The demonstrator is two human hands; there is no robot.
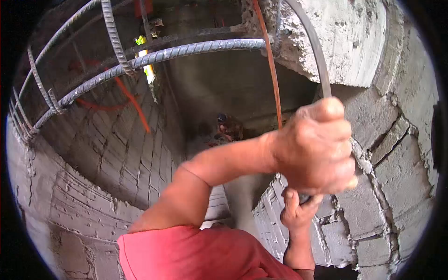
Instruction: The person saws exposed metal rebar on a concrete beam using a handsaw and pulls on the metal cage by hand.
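My left hand point(319, 149) is a fist wrapped round a long, smooth grey rod point(317, 46), which rises from it past the top of the view and looks curved. The left arm, in a red sleeve, reaches across the view. Just below it is my right hand point(298, 209), its thumb and fingers curled round a dark piece. Part of the right hand is hidden behind the left fist, and I cannot tell whether it holds the same rod. An orange strip point(270, 65) runs down close to the left of the rod.
Ribbed steel rebar point(163, 53) spans the upper left. Rough block walls point(387, 172) enclose a deep shaft, with a broken concrete edge point(345, 42) at top right. Another person point(227, 127) is far below. Orange pieces point(133, 105) hang by the left wall.
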